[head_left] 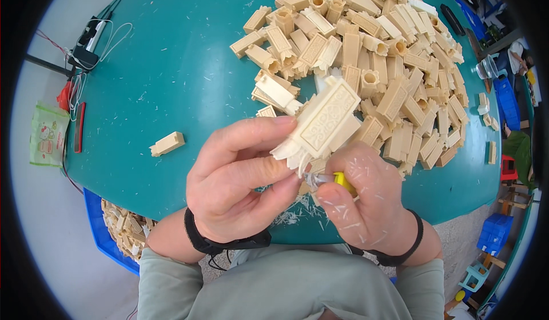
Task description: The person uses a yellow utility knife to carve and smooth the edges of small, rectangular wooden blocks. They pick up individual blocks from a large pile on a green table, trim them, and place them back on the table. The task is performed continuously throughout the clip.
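Note:
My left hand grips a cream carved block, a rectangular piece with a scroll pattern in a raised frame and a jagged, petal-like end. That jagged end points down toward me. In my right hand is a small knife with a yellow handle, its blade touching or very close to the block's lower edge. Thin shavings cling to the right hand's fingers. Beneath both hands, pale shavings lie scattered on the green table.
A large heap of similar cream blocks covers the table's far right. One block lies alone at the left. Below the left edge stands a blue bin full of pieces. A power strip with cables sits at the far left edge.

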